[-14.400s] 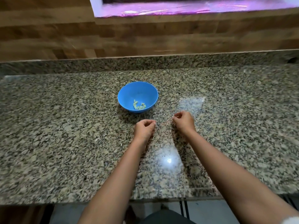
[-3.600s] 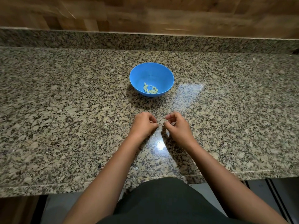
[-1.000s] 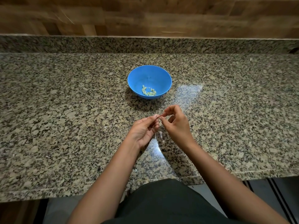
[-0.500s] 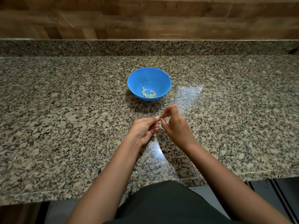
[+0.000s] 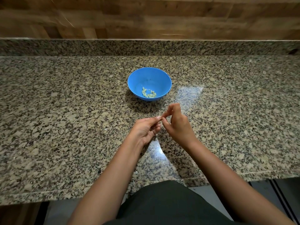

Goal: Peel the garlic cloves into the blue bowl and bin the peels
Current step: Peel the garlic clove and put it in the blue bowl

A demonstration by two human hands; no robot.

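The left forearm (image 5: 113,172) and right forearm (image 5: 227,176) are bare along their whole visible length, slim and smooth, as are the left hand (image 5: 146,129) and right hand (image 5: 177,125); the left thumb carries a short nail. Below the near edge of the counter (image 5: 65,127), a plain, near-black garment (image 5: 162,203) of smooth cloth covers the torso.

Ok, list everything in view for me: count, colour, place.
Bowl: one, blue, mid counter, beyond the hands.
Cloves: several, pale yellow-green, in the bowl.
Counter: one, speckled granite, across the view.
Wall: one, brown wood, behind the counter.
Garment: one, dark, bottom edge.
Left hand: one, bare, above the counter, fingertips meeting the right's.
Right hand: one, bare, beside it; what they pinch, if anything, is too small to tell.
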